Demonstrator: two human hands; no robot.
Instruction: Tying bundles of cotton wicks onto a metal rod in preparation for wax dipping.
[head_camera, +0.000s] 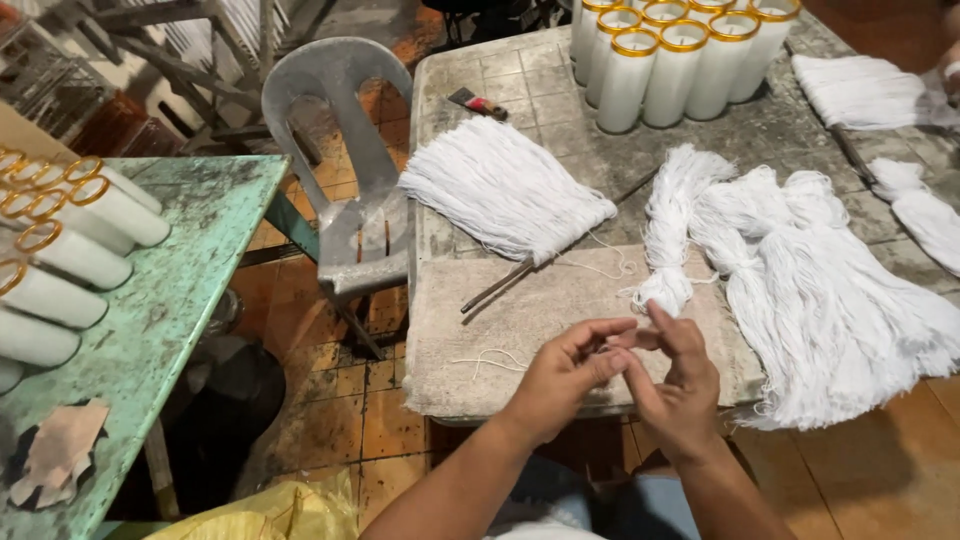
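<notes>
- Worn grey tiled counter (520, 75) stands over an orange tile floor (330, 400), beside a grey plastic chair (345, 150).
- Left hand (565, 375) and right hand (680, 385) meet at the counter's near edge, fingertips pinched on a thin white string (490, 360) that is barely visible between them.
- Judgement: keep the strand taut and the pinch close.
- Plain, unlabelled white cylindrical candles with gold rims (680, 55) cluster at the far edge; white string bundles (800, 270) lie right.

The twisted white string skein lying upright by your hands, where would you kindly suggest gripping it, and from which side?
Probably around the narrow waist of the twisted white string skein, coming from its left side, where the grey tiled tabletop is bare. There the strands are wound tight together; the loose white string pile crowds its right side.
</notes>
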